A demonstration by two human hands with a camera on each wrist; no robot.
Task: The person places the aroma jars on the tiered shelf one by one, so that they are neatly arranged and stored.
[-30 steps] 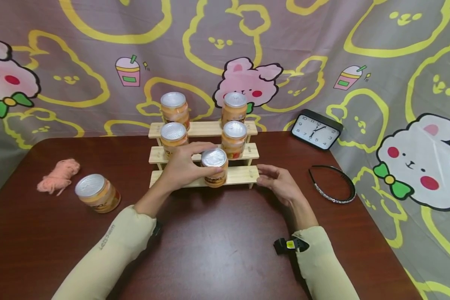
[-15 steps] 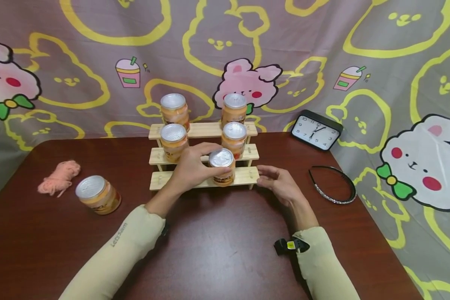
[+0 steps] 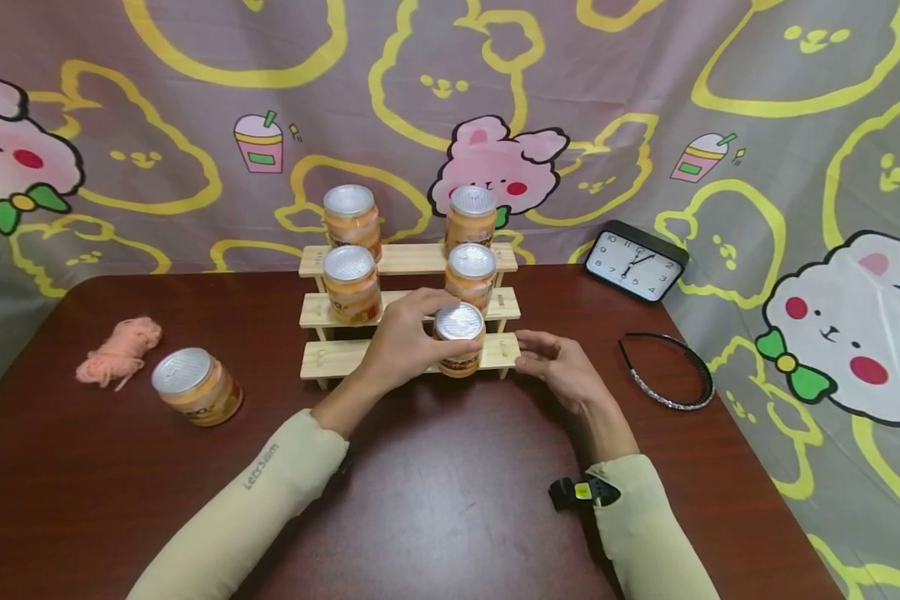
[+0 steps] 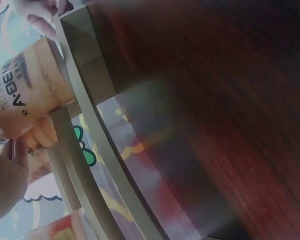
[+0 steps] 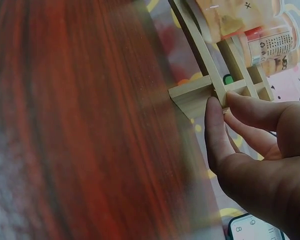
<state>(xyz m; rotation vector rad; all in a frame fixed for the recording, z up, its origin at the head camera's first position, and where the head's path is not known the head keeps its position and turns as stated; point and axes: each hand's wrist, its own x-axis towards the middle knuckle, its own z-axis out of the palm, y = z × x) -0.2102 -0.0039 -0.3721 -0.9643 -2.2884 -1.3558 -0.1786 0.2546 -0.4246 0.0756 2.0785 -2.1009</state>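
My left hand point(image 3: 405, 337) grips an orange-labelled jar point(image 3: 461, 322) with a ridged silver lid, thumb in front and fingers behind. The jar stands upright at the right part of the lowest step of a three-step wooden display rack point(image 3: 333, 358). In the left wrist view, the jar's base point(image 4: 60, 97) is right at the step's edge. At the rack's right end, my right hand point(image 3: 562, 371) pinches the tip of the lowest step between thumb and fingers. On the middle step sit a left jar point(image 3: 351, 287) and a right jar point(image 3: 471, 271), the latter partly hidden.
Two matching jars, one left point(image 3: 351, 221) and one right point(image 3: 471, 221), stand on the top step. Another jar point(image 3: 197, 387) is on the table at left, beside pink yarn point(image 3: 120, 352). A clock point(image 3: 636, 261) and a headband point(image 3: 667, 371) lie right. A patterned curtain hangs behind.
My left hand has carried the jar rightward along the lowest step, from right of its middle toward the right end. The right hand has stayed at the rack's end.
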